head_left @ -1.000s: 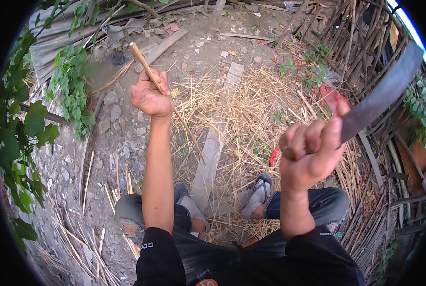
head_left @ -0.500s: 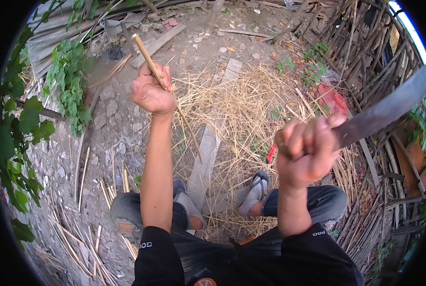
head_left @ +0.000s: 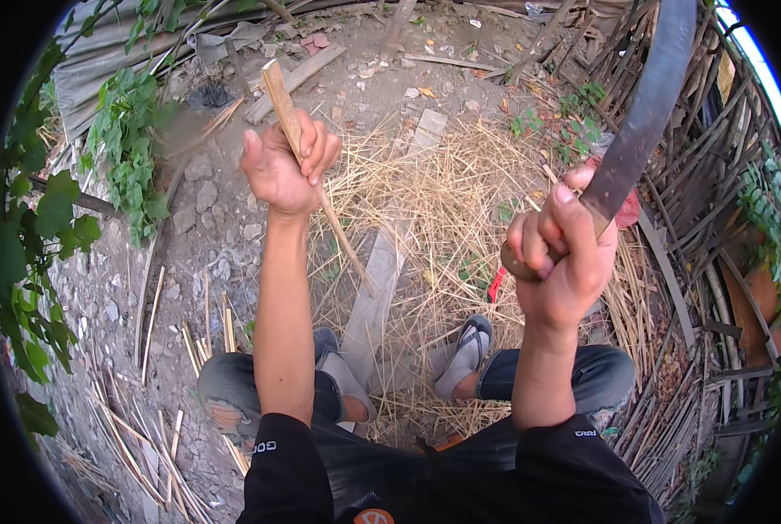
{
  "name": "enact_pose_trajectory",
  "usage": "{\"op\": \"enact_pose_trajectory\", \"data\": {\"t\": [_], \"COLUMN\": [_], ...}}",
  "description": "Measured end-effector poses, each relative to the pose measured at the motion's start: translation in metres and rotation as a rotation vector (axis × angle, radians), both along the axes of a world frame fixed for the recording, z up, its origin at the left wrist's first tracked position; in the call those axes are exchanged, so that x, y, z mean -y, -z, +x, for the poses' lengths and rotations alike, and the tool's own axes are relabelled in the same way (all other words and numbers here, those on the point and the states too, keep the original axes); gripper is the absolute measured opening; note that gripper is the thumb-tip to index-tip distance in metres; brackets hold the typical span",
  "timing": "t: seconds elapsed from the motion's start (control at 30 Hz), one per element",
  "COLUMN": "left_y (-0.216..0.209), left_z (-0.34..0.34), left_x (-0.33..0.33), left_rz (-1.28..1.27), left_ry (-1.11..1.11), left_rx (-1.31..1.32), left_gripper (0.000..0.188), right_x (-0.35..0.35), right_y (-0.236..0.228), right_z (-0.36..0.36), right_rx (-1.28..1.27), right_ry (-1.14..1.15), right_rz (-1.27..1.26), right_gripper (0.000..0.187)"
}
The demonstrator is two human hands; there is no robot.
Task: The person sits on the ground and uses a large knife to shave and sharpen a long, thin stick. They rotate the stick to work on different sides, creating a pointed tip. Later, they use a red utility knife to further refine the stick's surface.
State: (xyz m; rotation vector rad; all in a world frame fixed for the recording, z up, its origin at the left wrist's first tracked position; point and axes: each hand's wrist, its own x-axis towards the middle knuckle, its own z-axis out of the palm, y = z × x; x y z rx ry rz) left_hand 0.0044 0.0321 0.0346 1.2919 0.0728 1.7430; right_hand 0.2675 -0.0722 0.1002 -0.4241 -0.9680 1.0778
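- Wooden stick (head_left: 286,109): pale tan, slim, flat-faced near its thicker top.
- Aloft, slanting along the right edge of the left hand (head_left: 290,170), gripped by curled fingers (clear of the outstretched thumb).
- Right hand (head_left: 565,249): clenched on a dark, curved machete (head_left: 641,113).

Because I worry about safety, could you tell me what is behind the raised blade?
In this view, piled sticks show on both sides of the blade, and a partly hidden red sheet near its lower end. What the blade and right hand cover cannot be seen.

White lettering (head_left: 265,446) on black sleeves (head_left: 290,480), orange emblem (head_left: 374,517) on shirt (head_left: 495,489)
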Motion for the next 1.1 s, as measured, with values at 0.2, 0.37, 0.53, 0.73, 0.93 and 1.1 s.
{"op": "enact_pose_trajectory", "data": {"t": [0.2,0.37,0.53,0.73,0.93,1.1], "left_y": [-0.004,0.001,0.001,-0.003,-0.017,-0.007], "left_z": [0.014,0.013,0.020,0.005,0.013,0.035], "left_x": [-0.004,-0.002,-0.006,0.008,0.010,-0.010], "left_rz": [0.033,-0.021,-0.037,-0.084,-0.041,-0.012], "left_ry": [0.032,0.030,0.050,-0.081,-0.223,-0.342], "left_rx": [-0.033,-0.100,-0.119,-0.130,-0.094,-0.098], "left_gripper": [0.067,0.061,0.060,0.059,0.058,0.059], "right_x": [0.078,0.017,0.046,0.111,0.056,0.014], "right_y": [0.200,0.069,0.097,0.294,0.212,0.147], "right_z": [-0.013,0.012,-0.026,-0.025,-0.009,-0.013], "right_rx": [0.469,0.223,0.010,0.346,0.259,0.255], "right_ry": [-0.429,-0.273,-0.001,-0.421,-0.248,-0.210], "right_rz": [-1.311,-0.503,-0.094,-1.240,-0.948,-0.743], "right_gripper": [0.016,0.010,0.012,0.011,0.013,0.011]}}
